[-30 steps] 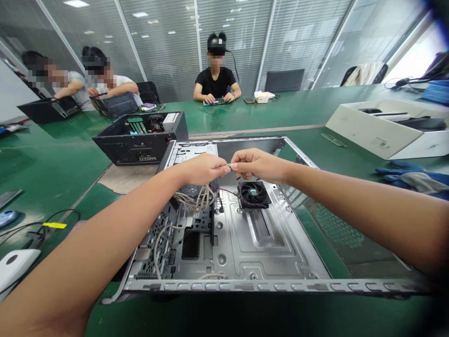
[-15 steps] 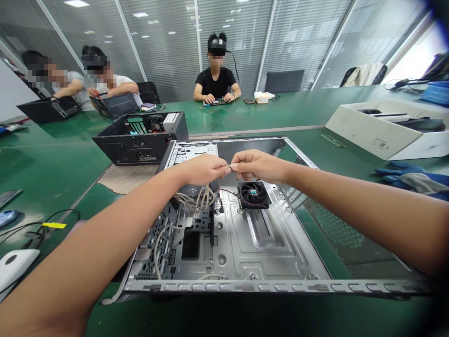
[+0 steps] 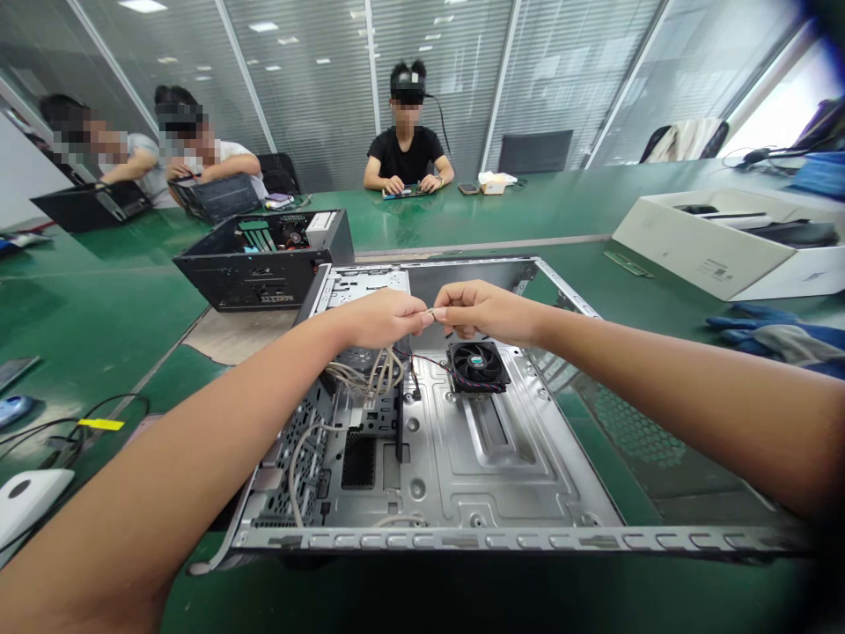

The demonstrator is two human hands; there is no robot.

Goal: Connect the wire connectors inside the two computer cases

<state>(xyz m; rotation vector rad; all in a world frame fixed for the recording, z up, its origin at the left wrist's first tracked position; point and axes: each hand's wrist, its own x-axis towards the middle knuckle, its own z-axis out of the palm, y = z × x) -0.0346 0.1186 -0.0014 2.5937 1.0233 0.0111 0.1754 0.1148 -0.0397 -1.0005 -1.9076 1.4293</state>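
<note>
Over an open metal computer case (image 3: 462, 458) on a green worktable (image 3: 99, 317), the left hand (image 3: 379, 317) and right hand (image 3: 485, 310) meet fingertip to fingertip, each pinching a small pale cable end (image 3: 429, 311), apparently to steady it. It lies roughly crosswise between them, above the black cooling fan (image 3: 476, 364). Beige cables (image 3: 376, 374) trail down from the left hand into the chassis.

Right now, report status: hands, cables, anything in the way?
Left hand and right hand pinch pale cable bundle above open case. Fan sits below.
</note>
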